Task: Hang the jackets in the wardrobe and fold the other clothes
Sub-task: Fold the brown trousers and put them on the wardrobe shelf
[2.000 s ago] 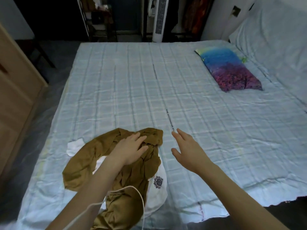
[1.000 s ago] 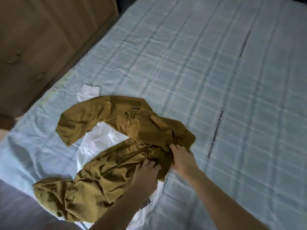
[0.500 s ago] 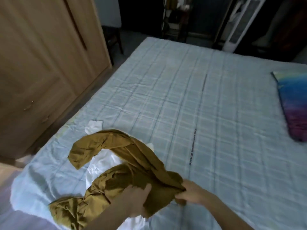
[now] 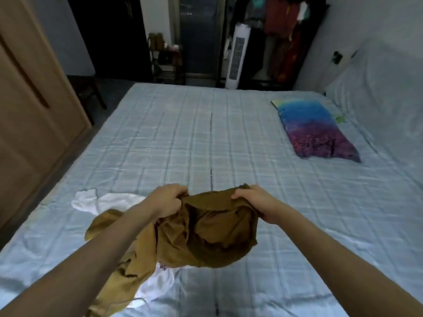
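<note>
While bunched, brown garment (image 4: 210, 227) between left hand (image 4: 168, 200) and right hand (image 4: 256, 202).

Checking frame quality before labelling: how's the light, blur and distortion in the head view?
Head view: dim, flat, bluish light; soft throughout, left hand and right hand slightly blurred on the mustard garment; wide-angle bends the wardrobe and bed edges; no glare.

mustard-brown garment (image 4: 212, 227) bunched, top edge lifted off bed, rest trailing over white garment (image 4: 109, 201), possibly a tee, lying flat.
</note>
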Tool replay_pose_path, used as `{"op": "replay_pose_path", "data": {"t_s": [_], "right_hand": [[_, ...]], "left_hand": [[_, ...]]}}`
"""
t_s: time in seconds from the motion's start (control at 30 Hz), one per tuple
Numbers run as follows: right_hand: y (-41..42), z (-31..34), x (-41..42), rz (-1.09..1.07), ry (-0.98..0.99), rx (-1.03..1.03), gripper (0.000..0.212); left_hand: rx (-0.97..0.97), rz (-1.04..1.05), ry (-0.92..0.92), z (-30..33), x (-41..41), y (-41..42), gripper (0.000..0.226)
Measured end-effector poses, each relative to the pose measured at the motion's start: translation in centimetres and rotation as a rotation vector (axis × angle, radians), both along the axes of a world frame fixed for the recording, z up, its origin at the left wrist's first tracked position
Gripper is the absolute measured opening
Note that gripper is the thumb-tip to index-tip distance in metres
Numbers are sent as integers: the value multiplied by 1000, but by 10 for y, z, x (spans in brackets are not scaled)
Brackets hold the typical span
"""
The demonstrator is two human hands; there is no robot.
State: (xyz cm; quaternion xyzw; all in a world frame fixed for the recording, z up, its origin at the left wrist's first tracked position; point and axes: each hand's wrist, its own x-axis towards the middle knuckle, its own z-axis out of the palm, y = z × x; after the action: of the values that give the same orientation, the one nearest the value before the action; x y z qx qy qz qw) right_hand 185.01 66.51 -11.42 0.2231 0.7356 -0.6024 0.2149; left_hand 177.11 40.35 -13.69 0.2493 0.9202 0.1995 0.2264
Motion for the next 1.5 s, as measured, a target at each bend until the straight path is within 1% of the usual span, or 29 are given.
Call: {"op": "replay_pose_path", "data": {"t_s": [0.03,0.07,0.1,0.17,0.2,0.27,0.3,0.37,0.4,0.43,0.5,0.57,0.6,0.63,0.67,0.7,0.73,0.77,0.83,0.87,0.93,0.97,1.07,1.13,1.2,1.27,1.33,1.4,1.5], "right_hand": [[6,8,4,-48,10,-41,46],[14,16,9,-94,25,-84,41],[20,23,13,-135,42,-134,33],[32,32,17,-206,65,-220,22],[37,35,17,-230,68,-246,17],[52,40,18,-258,85,-270,12],[61,44,17,-267,90,-270,12],[86,55,20,-298,110,-264,16],[100,62,22,-309,125,-255,17],[116,69,24,-312,143,-248,18],[149,83,28,-285,178,-222,25],[180,98,30,-198,217,-144,32],[195,105,32,-122,235,-60,32],[208,112,34,-20,238,81,36],[222,117,35,96,207,284,48],[235,121,36,210,148,523,65],[247,121,36,308,95,742,78],[258,119,34,376,68,895,79],[278,110,30,420,99,1038,59],[287,105,26,420,124,1076,47],[303,95,17,396,163,1124,26],[310,92,13,384,181,1150,23],[334,90,5,343,202,1289,30],[355,89,-1,293,177,1314,31],[372,89,-11,250,173,1291,32],[379,94,-23,285,176,1238,21],[374,102,-33,370,169,1172,11],[368,108,-40,415,151,1137,11],[369,117,-48,394,111,1073,14]], "left_hand": [[9,-7,-3,6,1,11,26],[51,5,-24,12,4,26,31],[142,49,-87,17,7,39,33],[387,161,-293,26,20,71,31],[473,177,-392,31,27,88,35],[465,76,-515,37,41,129,51],[424,8,-523,38,47,148,59],[343,-107,-385,36,53,184,67],[306,-152,-300,35,52,198,64],[276,-191,-254,35,48,209,57],[264,-241,-287,35,37,228,33],[306,-206,-277,40,24,249,11],[361,-134,-267,45,18,260,7],[416,-42,-263,51,10,271,9],[440,19,-241,59,3,282,13],[416,33,-184,67,-6,291,17],[339,-13,-98,76,-16,298,19],[234,-82,-8,85,-24,304,20],[63,-209,158,104,-34,317,19],[37,-239,179,112,-36,324,18],[-7,-255,199,124,-43,338,19],[-38,-258,216,128,-47,342,20],[-97,-199,226,134,-65,338,23],[-126,-130,199,134,-81,326,26],[-155,-85,213,135,-92,314,29],[-166,-61,206,136,-99,308,30],[-212,-59,196,139,-103,308,29],[-270,-46,212,143,-108,308,28],[-321,-49,272,152,-118,305,25]]}}
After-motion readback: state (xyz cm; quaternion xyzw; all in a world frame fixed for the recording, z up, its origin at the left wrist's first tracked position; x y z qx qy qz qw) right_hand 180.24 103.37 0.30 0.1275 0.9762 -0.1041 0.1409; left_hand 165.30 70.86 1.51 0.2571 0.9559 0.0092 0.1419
